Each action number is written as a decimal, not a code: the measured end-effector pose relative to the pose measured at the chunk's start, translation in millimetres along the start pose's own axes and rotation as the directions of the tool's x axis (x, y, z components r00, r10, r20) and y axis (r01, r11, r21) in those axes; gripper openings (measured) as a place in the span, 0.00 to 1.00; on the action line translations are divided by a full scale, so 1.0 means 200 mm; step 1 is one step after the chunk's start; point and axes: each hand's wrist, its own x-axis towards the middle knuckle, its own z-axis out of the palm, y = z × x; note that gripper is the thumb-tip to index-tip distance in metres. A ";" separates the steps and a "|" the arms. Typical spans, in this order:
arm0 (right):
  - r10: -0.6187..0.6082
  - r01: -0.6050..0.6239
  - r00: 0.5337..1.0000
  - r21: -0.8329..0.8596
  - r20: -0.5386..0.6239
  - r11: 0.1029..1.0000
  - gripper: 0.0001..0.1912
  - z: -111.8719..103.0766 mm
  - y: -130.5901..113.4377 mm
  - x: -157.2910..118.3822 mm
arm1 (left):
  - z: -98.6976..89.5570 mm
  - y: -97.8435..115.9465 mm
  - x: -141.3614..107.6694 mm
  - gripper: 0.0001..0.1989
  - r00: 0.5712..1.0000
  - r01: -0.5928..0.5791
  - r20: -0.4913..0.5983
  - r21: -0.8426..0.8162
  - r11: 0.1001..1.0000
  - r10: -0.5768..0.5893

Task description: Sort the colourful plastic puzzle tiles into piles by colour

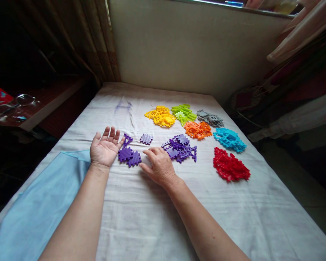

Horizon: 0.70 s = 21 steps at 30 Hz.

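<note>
My left hand (105,149) lies palm up with its fingers spread and nothing in it. Close to its little finger are a purple triangular piece (127,140) and two overlapping purple square pieces (125,154) with notched edges. My right hand (159,164) is palm down over the cloth, fingers apart, between those squares and a heap of purple building pieces (179,148); its outer fingers partly cover the heap's near left side. Beyond the hands, a single purple square (146,139) lies flat by itself.
Heaps of yellow (161,116), lime green (183,114), grey (209,118), orange (197,129), blue (229,139) and red pieces (230,165) lie to the back and right. A light blue cloth (51,195) covers the left edge. Eyeglasses (24,100) rest on a side table.
</note>
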 end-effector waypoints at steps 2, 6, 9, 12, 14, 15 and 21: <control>-0.026 0.026 0.999 -0.003 0.022 1.000 0.26 0.02 -0.02 0.02 | -0.01 0.00 0.00 0.13 1.000 -0.001 0.009 0.005 1.000 0.001; -0.045 0.047 0.996 -0.032 0.075 0.998 0.32 0.04 -0.05 0.06 | -0.01 0.00 0.01 0.12 1.000 -0.005 0.020 0.007 1.000 0.004; -0.036 0.040 0.994 -0.041 0.099 0.998 0.27 0.06 -0.07 0.07 | -0.01 0.00 0.00 0.13 1.000 -0.007 0.019 -0.001 1.000 0.007; -0.031 0.034 0.995 -0.036 0.097 0.999 0.23 0.06 -0.07 0.07 | 0.00 0.00 0.00 0.14 1.000 0.000 0.011 -0.008 1.000 0.000; -0.020 0.024 0.995 -0.033 0.100 0.999 0.22 0.05 -0.06 0.06 | 0.00 0.00 0.00 0.14 1.000 0.004 0.010 -0.010 1.000 -0.004; -0.013 0.016 0.995 -0.032 0.104 0.999 0.22 0.04 -0.06 0.05 | 0.00 0.00 0.00 0.14 1.000 0.004 0.013 -0.008 1.000 -0.004; -0.017 0.021 0.993 -0.025 0.120 0.999 0.26 -0.02 -0.03 -0.01 | -0.01 0.00 0.01 0.14 1.000 0.000 0.025 0.003 1.000 0.000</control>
